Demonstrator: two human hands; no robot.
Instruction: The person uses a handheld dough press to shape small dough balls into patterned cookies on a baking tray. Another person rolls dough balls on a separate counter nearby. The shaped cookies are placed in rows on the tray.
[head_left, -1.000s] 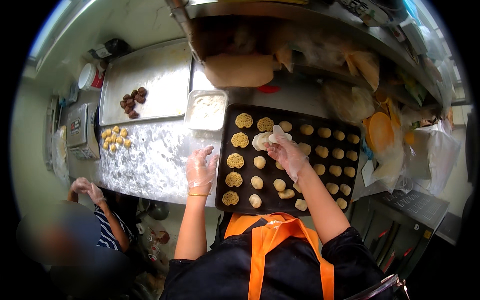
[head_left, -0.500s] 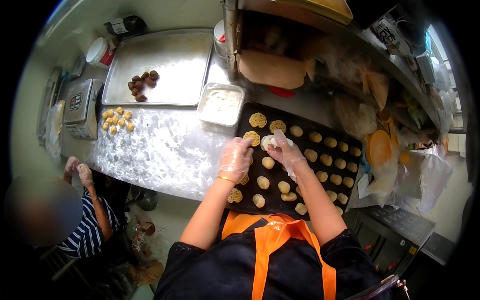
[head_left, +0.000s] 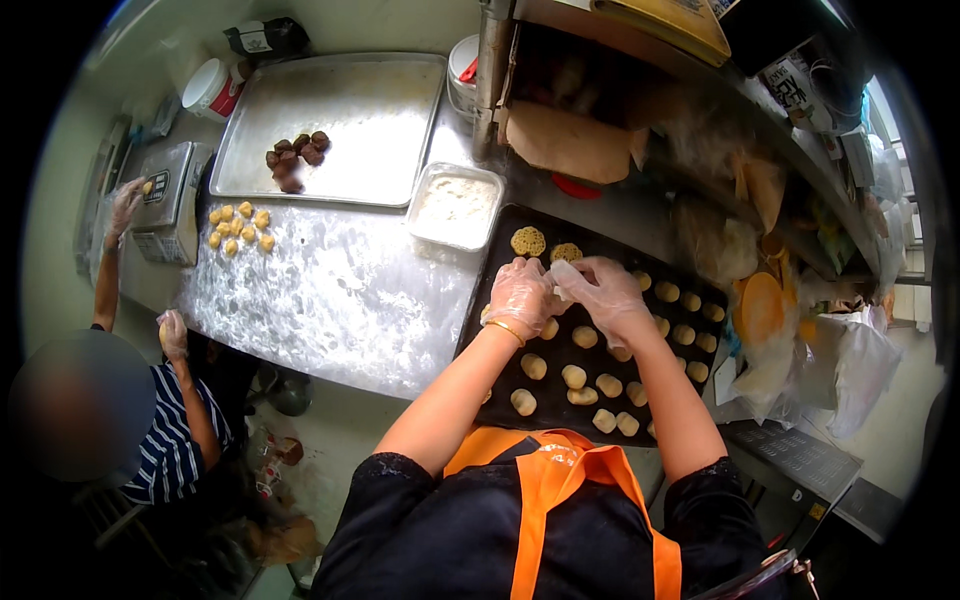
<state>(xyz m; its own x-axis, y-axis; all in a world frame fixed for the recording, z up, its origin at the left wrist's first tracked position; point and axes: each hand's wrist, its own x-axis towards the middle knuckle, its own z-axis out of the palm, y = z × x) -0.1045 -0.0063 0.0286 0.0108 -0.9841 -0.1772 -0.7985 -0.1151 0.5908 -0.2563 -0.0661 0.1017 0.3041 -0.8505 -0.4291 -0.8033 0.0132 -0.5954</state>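
Note:
Both my hands, in clear plastic gloves, meet over the dark baking tray (head_left: 497,395). Between them is a small white mould (head_left: 564,279), mostly hidden by my fingers. My right hand (head_left: 606,292) is closed on it from the right. My left hand (head_left: 525,297), with curled fingers, presses at it from the left. Beyond my hands lie two flattened, patterned dough pieces, one pale yellow (head_left: 528,241) and one beside it (head_left: 566,253). Rows of smooth dough balls (head_left: 574,376) fill the near and right parts of the tray.
A flour tub (head_left: 455,205) stands left of the tray. Farther off, a metal tray (head_left: 350,110) holds dark filling balls (head_left: 297,160). Yellow balls (head_left: 232,232) sit on the floured table (head_left: 310,300). A co-worker's gloved hand (head_left: 173,335) is at the left; a shelf post (head_left: 490,80) rises behind.
My left hand has moved right, from beside the patterned pieces to the mould. My right hand has shifted slightly right. The co-worker's one hand has reached out toward the grey box-like device.

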